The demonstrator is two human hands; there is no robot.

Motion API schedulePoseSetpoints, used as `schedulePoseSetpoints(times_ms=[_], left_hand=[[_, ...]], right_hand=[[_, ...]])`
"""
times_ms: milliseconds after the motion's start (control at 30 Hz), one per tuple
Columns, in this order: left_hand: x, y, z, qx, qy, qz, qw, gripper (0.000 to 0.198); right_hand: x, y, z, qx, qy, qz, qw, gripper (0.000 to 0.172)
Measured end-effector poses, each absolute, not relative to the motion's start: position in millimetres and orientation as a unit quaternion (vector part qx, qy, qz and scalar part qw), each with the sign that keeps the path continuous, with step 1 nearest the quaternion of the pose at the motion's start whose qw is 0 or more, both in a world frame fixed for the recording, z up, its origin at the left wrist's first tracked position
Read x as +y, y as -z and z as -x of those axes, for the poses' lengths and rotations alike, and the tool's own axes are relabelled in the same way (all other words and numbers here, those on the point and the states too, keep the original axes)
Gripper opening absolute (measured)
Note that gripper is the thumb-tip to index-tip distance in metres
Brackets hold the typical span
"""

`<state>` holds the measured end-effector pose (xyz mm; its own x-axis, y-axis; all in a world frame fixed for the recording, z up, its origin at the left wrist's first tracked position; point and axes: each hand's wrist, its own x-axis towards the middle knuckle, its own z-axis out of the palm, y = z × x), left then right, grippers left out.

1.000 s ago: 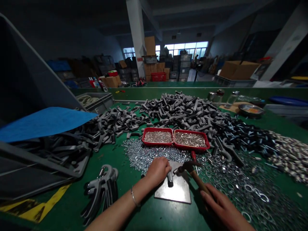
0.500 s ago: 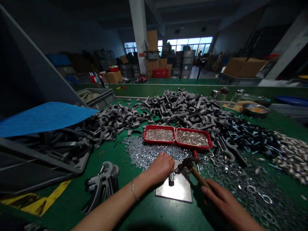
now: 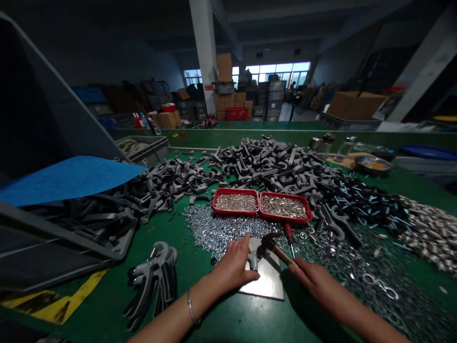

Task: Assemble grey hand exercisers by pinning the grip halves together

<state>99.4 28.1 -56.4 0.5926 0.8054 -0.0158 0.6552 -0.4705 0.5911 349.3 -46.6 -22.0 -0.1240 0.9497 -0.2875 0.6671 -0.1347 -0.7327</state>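
Observation:
My right hand (image 3: pixel 310 276) is closed around the wooden handle of a claw hammer (image 3: pixel 282 254), whose dark head is low over a square metal plate (image 3: pixel 267 285). On the plate lies a small grey clamp part (image 3: pixel 253 262) with a rounded end. Beside it is my left hand (image 3: pixel 231 264), thumb and forefinger spread apart on either side of the part; whether they touch it I cannot tell. The hand partly covers the part and the plate's left side. A red-handled screwdriver (image 3: pixel 289 233) lies just beyond the hammer head.
Two red trays (image 3: pixel 257 213) of small metal pins stand past a spread of loose nuts (image 3: pixel 203 228). Grey clamp pieces (image 3: pixel 271 162) are heaped behind. Assembled clamps (image 3: pixel 157 281) lie at left, near a grey crate (image 3: pixel 121 247). Washers (image 3: pixel 357 267) and black-headed bolts (image 3: pixel 364 200) cover the right.
My left hand has opened from a closed grip over the part, its thumb and forefinger now apart. The hammer and right hand have shifted slightly left.

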Motion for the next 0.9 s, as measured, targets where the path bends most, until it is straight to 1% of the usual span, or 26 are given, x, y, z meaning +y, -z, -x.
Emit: schedulePoseSetpoints(times_ms=[67, 167, 233, 300, 367, 400, 467, 600, 633, 700, 767, 800, 833, 867, 900], left_hand=[[28, 56, -100, 0.433, -0.137, -0.842, 0.291, 0.109], [26, 57, -100, 0.445, -0.14, -0.831, 0.302, 0.109], [24, 60, -100, 0.449, -0.144, -0.827, 0.305, 0.111], [24, 61, -100, 0.451, -0.151, -0.824, 0.307, 0.11], [24, 62, -99, 0.454, -0.155, -0.82, 0.312, 0.109], [24, 62, -98, 0.456, -0.156, -0.816, 0.318, 0.108], [22, 60, -98, 0.461, -0.166, -0.805, 0.334, 0.104], [1, 56, -104, 0.495, -0.258, -0.726, 0.401, 0.084], [-6, 57, -107, 0.496, -0.285, -0.706, 0.418, 0.08], [-21, 60, -110, 0.476, -0.321, -0.696, 0.431, 0.079], [-29, 62, -110, 0.437, -0.325, -0.726, 0.42, 0.086], [-28, 60, -108, 0.413, -0.316, -0.746, 0.416, 0.089], [-23, 54, -105, 0.389, -0.302, -0.766, 0.413, 0.089], [-13, 45, -102, 0.369, -0.288, -0.786, 0.404, 0.084], [2, 33, -99, 0.355, -0.275, -0.805, 0.388, 0.074]], right_hand=[[-46, 25, -353, -0.601, -0.423, 0.648, 0.203, 0.045], [-54, 21, -346, -0.6, -0.401, 0.655, 0.226, 0.046], [-57, 18, -339, -0.639, -0.364, 0.645, 0.209, 0.041], [-55, 19, -336, -0.661, -0.346, 0.645, 0.165, 0.039], [-49, 26, -342, -0.657, -0.35, 0.653, 0.139, 0.041], [-46, 31, -347, -0.648, -0.365, 0.653, 0.141, 0.043], [-42, 41, -359, -0.634, -0.378, 0.654, 0.165, 0.047], [-40, 47, -359, -0.651, -0.269, 0.655, 0.273, 0.047], [-40, 44, -353, -0.649, -0.271, 0.643, 0.302, 0.048], [-38, 37, -338, -0.623, -0.365, 0.602, 0.34, 0.043], [-35, 32, -325, -0.583, -0.464, 0.56, 0.362, 0.034], [-34, 31, -321, -0.574, -0.479, 0.548, 0.374, 0.031], [-34, 32, -320, -0.578, -0.468, 0.545, 0.388, 0.029], [-34, 35, -321, -0.588, -0.437, 0.548, 0.404, 0.026], [-34, 39, -323, -0.602, -0.4, 0.552, 0.416, 0.024]])
